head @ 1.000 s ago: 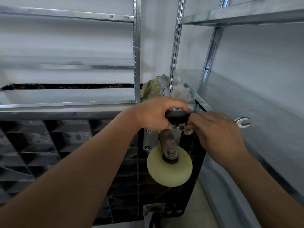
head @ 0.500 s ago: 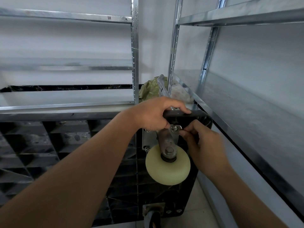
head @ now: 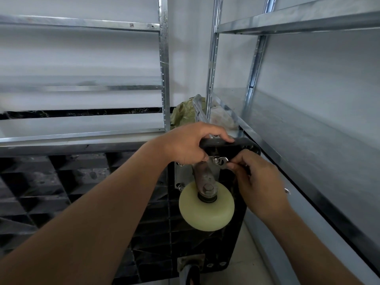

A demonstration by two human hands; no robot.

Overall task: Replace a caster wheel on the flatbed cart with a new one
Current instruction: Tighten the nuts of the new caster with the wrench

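No brand, label or writing can be read anywhere. The flatbed cart (head: 86,192) stands on its side, its black ribbed plastic underside facing the camera. Near its upper right corner sits the caster wheel (head: 206,205): a pale cream, smooth, rounded wheel on a dull, worn metal fork with a hex bolt head at the axle. The fork rises to a silver mounting plate (head: 182,174) fixed flat against the underside, with small bolts at its corners.

The left hand (head: 188,144) curls over the cart's top edge, fingers hooked across the black rim and thumb below, a clenched grip on the cart right above the caster. The right hand (head: 256,182) is just right of the fork, its fingertips pinching a small silver wrench (head: 221,161) whose head sits on a nut at the plate's upper right corner; a bit of shiny metal shows past the back of that hand.

A second, dark wheel (head: 190,273) shows at the cart's lower edge. Bare metal shelving (head: 298,25) stands behind and to the right, and a crumpled green bag (head: 184,114) lies beyond the cart.
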